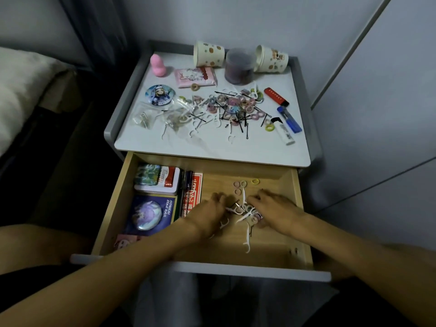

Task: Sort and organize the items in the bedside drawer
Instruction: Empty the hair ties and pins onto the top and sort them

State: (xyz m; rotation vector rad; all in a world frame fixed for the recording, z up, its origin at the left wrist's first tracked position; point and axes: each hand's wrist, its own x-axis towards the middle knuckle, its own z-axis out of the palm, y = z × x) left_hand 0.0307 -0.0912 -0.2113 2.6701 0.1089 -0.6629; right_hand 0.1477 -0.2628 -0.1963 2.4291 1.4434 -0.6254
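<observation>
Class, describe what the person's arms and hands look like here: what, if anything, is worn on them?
The left forearm and right forearm are bare to the picture's edge; no sleeves show. The left hand and right hand wear no gloves, and no watch, bracelet or ring can be made out.

To my left, a white fluffy blanket (21,90) lies on a bed, with a flat brown panel (61,87) like cardboard against its near edge. Behind them a dark grey pleated curtain (99,27) hangs in the corner. A plain pale blue-grey wall (236,17) runs across the back. On my right stands a tall pale flat panel (389,90), edged with a thin grey strip. The floor (70,166) beside the bed is in deep shadow.
</observation>
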